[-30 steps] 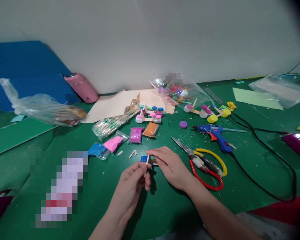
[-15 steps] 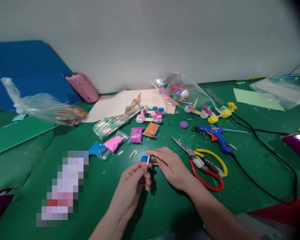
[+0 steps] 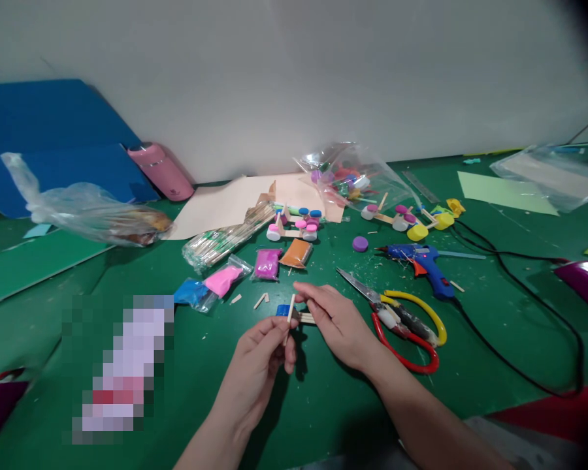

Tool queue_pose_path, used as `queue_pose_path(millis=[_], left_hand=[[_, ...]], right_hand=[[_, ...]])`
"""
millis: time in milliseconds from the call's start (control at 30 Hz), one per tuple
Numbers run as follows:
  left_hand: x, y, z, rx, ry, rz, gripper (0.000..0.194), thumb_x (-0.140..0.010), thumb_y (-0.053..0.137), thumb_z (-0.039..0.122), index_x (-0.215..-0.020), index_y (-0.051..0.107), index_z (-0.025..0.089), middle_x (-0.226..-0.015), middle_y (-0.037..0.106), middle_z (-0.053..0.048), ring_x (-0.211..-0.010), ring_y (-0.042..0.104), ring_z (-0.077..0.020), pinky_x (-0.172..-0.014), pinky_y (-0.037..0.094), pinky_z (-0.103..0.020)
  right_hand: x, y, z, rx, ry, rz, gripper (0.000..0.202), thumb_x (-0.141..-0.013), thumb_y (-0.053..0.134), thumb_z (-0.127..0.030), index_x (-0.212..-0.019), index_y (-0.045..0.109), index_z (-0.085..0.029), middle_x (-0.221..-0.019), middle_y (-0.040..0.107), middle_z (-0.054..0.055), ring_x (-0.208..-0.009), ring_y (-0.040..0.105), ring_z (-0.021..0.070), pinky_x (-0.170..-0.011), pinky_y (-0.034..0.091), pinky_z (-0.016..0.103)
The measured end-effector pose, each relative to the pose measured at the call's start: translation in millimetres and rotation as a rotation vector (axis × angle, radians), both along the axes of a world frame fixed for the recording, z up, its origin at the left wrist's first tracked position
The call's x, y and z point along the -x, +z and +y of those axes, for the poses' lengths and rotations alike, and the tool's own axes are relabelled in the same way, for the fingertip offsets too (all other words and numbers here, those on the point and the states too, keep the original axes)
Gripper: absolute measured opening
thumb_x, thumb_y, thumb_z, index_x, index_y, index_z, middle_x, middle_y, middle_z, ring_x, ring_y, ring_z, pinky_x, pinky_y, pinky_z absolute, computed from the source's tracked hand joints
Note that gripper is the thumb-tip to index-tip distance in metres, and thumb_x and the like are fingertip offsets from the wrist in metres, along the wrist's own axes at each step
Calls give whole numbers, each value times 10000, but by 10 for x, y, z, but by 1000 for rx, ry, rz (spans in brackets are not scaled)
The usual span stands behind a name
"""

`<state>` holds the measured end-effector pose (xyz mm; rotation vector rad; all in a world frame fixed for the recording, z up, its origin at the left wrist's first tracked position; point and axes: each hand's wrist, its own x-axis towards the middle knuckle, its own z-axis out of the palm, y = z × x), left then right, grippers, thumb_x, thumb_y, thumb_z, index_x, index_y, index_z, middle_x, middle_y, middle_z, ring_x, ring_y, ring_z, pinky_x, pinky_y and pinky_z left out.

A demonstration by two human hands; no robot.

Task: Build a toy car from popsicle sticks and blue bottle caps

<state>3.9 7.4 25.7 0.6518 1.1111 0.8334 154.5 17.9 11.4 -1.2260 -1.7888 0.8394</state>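
Between the thumb and fingers of my left hand (image 3: 267, 346) is a short wooden stick (image 3: 291, 309), held nearly upright. My right hand (image 3: 336, 326) hovers just right of it, fingers stretched out and their tips slightly apart from the stick's top. A blue cap (image 3: 283, 310) and some pale wooden strips (image 3: 306, 318) show behind and between the hands; the right hand covers the strips' right end. Scissors (image 3: 357, 285) with red and yellow handles lie close to my right hand. Small wood offcuts (image 3: 261, 300) are scattered beyond my left hand.
A blue glue gun (image 3: 421, 261) with a trailing black cord (image 3: 490, 352) lies at right. Farther back are small wheeled models (image 3: 294, 233), a purple cap (image 3: 360, 244), packets of coloured clay (image 3: 267, 264), bundled sticks (image 3: 225, 241) and a pink bottle (image 3: 161, 171).
My right fingertips have moved slightly up and right, off the top of the stick, showing more of the strips behind. My left hand has kept its hold and place.
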Motion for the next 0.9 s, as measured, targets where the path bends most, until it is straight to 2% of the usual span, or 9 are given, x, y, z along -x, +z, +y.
queue_pose_path(millis=[300, 733, 900], left_hand=[[36, 2, 9, -11, 26, -6, 116, -758, 569, 244, -753, 605, 133, -466, 525, 23, -438, 420, -79, -422, 325, -181], [3, -6, -12, 3, 7, 12, 129, -755, 566, 254, -722, 594, 132, -459, 521, 23, -429, 418, -75, -418, 332, -181], [-4, -7, -2, 13, 17, 25, 119, -734, 578, 244, -722, 597, 127, -456, 521, 23, -425, 419, -75, -412, 335, -180]], right_hand=[[-13, -34, 1, 7, -34, 7, 357, -876, 365, -146, -1213, 465, -211, -1021, 629, 41, -926, 528, 177, -808, 422, 325], [-16, -3, 2, -15, 33, -3, 371, -862, 367, -106, -1190, 500, -218, -1032, 617, 36, -936, 518, 165, -818, 418, 313], [-20, -11, 2, -26, 20, 3, 363, -868, 364, -118, -1196, 497, -200, -1035, 621, 41, -938, 520, 164, -820, 415, 310]])
